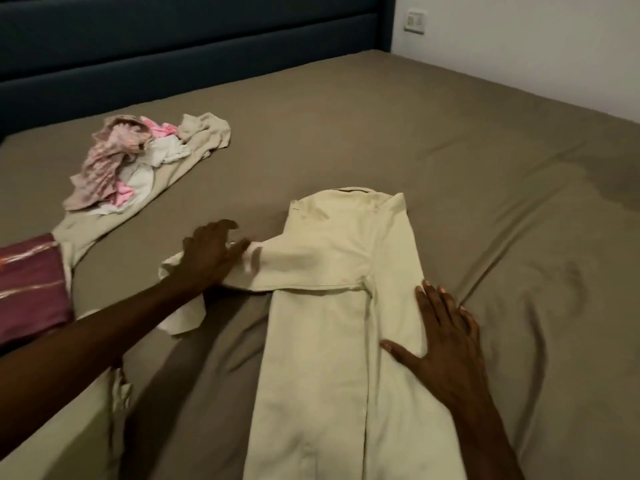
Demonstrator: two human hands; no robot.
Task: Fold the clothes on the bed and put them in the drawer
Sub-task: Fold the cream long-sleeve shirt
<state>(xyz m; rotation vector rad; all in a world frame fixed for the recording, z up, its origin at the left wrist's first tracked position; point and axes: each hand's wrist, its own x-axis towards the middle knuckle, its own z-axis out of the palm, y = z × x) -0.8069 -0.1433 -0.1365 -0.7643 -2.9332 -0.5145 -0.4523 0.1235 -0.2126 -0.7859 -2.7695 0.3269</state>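
Observation:
A cream collared shirt point(332, 341) lies face down in the middle of the bed point(485, 168), its right side folded in to a long strip. One sleeve stretches out to the left. My left hand point(211, 254) rests on that sleeve with its fingers curled into the cloth near the cuff. My right hand point(440, 327) presses flat on the shirt's right folded edge, fingers spread. A heap of unfolded pink, white and beige clothes point(138, 161) lies at the far left of the bed.
A maroon folded cloth point(31, 285) sits at the left edge. A dark blue headboard point(173, 39) runs along the back. The white wall at the back right carries a socket point(415, 21). The olive sheet is wrinkled to the right of the shirt.

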